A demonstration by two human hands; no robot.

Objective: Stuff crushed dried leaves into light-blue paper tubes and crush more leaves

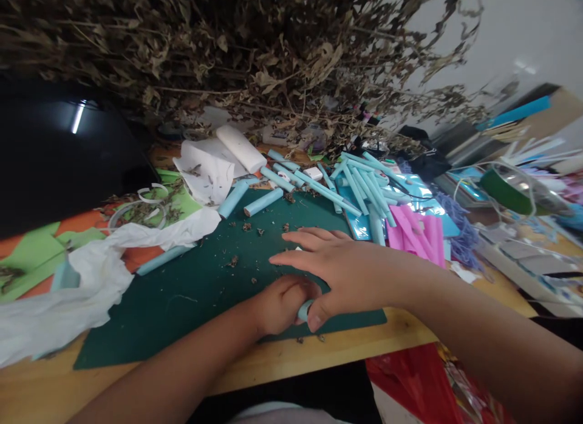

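Observation:
My left hand (pixel 280 302) is curled around a light blue paper roll (pixel 304 310), of which only a short end shows between the two hands. My right hand (pixel 339 269) lies over it with fingers stretched flat to the left and the thumb pressed against the roll's end. Both hands rest on a dark green cutting mat (pixel 191 290) near the front edge of a wooden table (pixel 346 345). Most of the roll is hidden under my hands.
Several finished light blue rolls (pixel 359 187) lie at the back of the mat, pink paper (pixel 419 229) to the right. White crumpled tissue (pixel 86 278) sprawls on the left, a white roll (pixel 241 147) behind. Dry leafy branches (pixel 237 53) hang overhead; crumbs litter the mat.

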